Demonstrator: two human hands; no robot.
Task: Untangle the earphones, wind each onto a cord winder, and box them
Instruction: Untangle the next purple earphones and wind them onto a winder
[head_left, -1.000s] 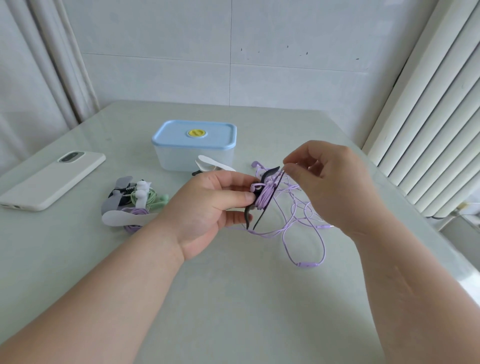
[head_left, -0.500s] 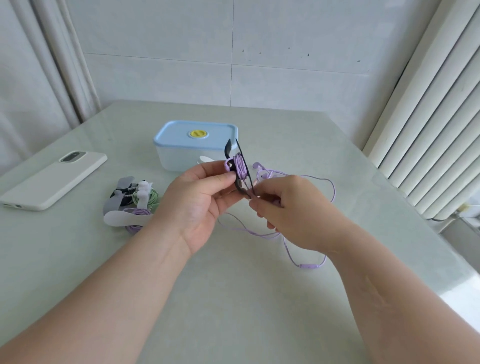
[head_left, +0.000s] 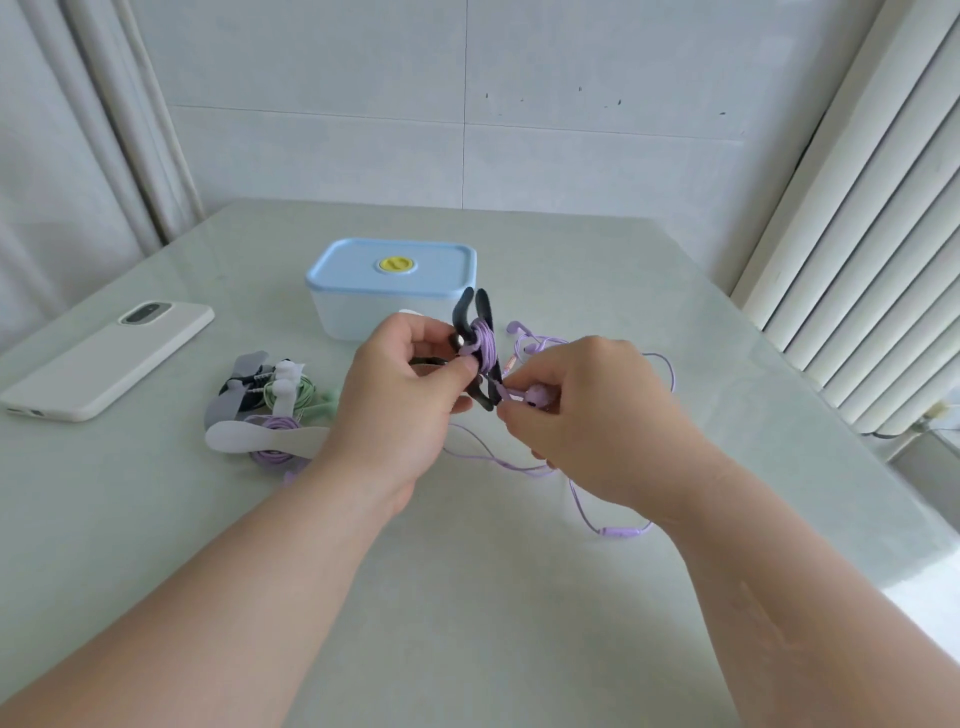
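My left hand (head_left: 402, 395) pinches a black cord winder (head_left: 475, 317) held upright above the table, with purple cord wound around its middle. My right hand (head_left: 587, 421) pinches the purple earphone cord (head_left: 613, 525) just below the winder. The loose rest of that cord trails over the table to the right, with its earbuds (head_left: 519, 330) lying behind my right hand. A pale storage box with a blue lid (head_left: 392, 270) stands shut behind the winder.
A pile of wound earphones on grey and white winders (head_left: 265, 410), green and purple among them, lies left of my left hand. A white phone (head_left: 109, 358) rests at the far left. White radiator fins (head_left: 857, 260) run along the table's right side.
The winder turned upright and rose in my left hand. My right hand came down from above the winder to below it, carrying the cord around.
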